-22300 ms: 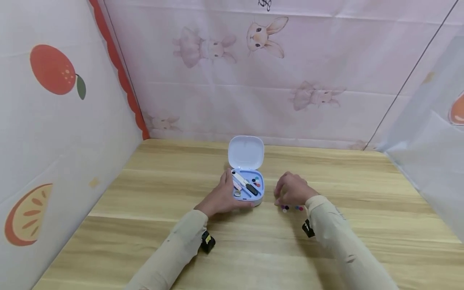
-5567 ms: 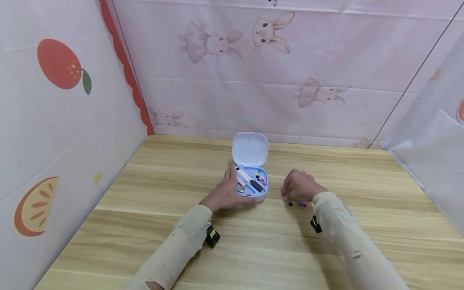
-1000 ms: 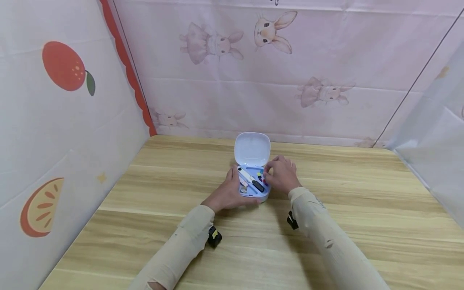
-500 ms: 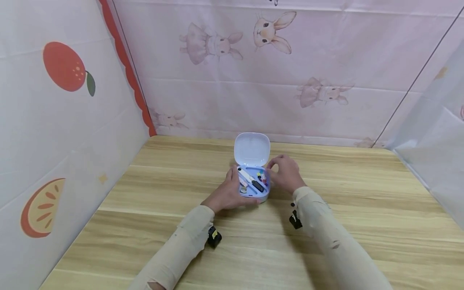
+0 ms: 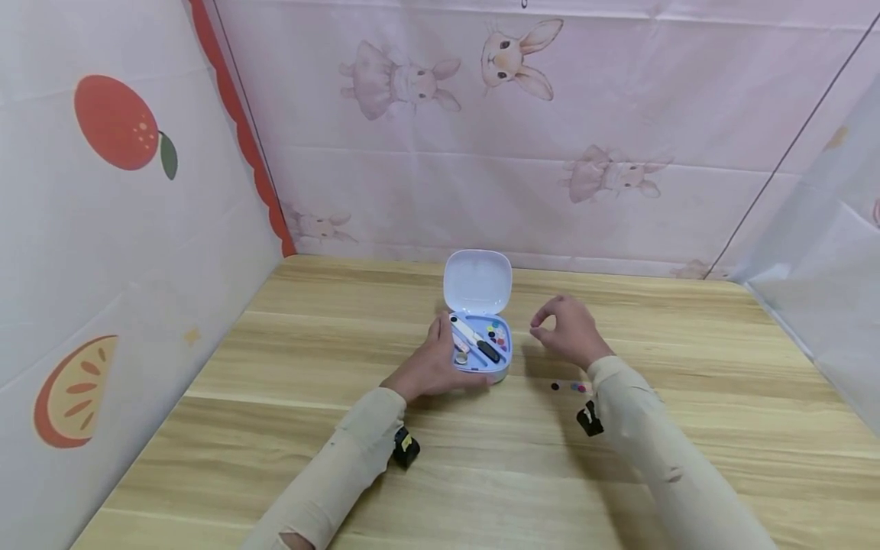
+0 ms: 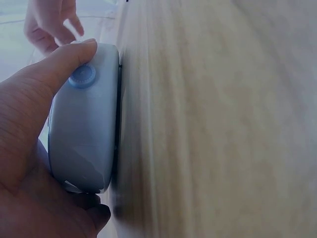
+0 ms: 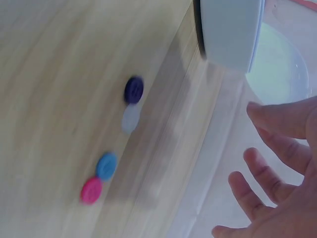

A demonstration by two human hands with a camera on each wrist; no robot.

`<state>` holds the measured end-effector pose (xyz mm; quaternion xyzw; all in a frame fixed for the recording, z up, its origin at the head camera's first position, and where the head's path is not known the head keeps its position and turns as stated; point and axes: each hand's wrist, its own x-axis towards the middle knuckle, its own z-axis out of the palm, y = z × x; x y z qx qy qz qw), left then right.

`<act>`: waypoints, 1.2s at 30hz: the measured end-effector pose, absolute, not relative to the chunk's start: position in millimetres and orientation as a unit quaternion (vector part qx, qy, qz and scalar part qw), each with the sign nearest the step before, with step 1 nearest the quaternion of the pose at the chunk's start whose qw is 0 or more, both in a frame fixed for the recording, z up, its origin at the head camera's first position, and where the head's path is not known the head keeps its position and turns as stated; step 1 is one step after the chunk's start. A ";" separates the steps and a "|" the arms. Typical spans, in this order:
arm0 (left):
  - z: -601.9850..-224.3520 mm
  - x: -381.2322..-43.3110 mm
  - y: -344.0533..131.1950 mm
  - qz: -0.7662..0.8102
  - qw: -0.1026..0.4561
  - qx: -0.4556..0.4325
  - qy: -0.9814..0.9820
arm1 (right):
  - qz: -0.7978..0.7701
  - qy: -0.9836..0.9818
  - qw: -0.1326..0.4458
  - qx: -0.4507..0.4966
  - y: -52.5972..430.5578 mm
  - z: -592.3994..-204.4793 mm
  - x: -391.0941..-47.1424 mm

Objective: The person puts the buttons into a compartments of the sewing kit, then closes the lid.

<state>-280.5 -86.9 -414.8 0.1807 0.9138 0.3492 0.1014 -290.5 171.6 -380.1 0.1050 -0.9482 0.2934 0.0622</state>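
Observation:
My left hand (image 5: 436, 365) grips the left side and front of a small blue-and-white sewing box (image 6: 81, 134), its thumb beside the round blue catch (image 6: 82, 76). The box's lid (image 5: 477, 281) stands up at the back. Inside lie a black-handled tool (image 5: 487, 351), a small round metal piece (image 5: 461, 357) and several coloured buttons (image 5: 496, 334) in the right compartment. My right hand (image 5: 571, 330) hovers right of the box, fingers loosely bent and nothing visible between them. Below it on the table are a dark button (image 7: 133, 90), a whitish one (image 7: 131, 118), a blue one (image 7: 106, 165) and a pink one (image 7: 91, 190).
The wood-grain table (image 5: 330, 321) meets a pink rabbit-print cloth (image 5: 412, 191) behind the box. White fruit-print cloth (image 5: 179, 260) hangs on the left, and more pale cloth (image 5: 818, 229) on the right.
Over the last second my right hand has drawn back rightward from the box's button compartment. Since the oldest frame, more buttons lie in the box and fewer on the table. The left hand keeps its grip.

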 end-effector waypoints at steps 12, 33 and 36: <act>-414.2 -280.5 -88.4 0.344 0.099 0.185 0.915 | 0.253 -0.955 -0.013 0.155 193.2 -381.0 -285.3; -413.6 -279.5 -87.9 0.353 0.093 0.192 0.911 | 0.212 -0.953 -0.122 0.179 196.3 -383.4 -278.7; -413.4 -278.6 -87.6 0.353 0.094 0.191 0.911 | 0.221 -0.951 -0.118 0.179 196.4 -384.5 -279.9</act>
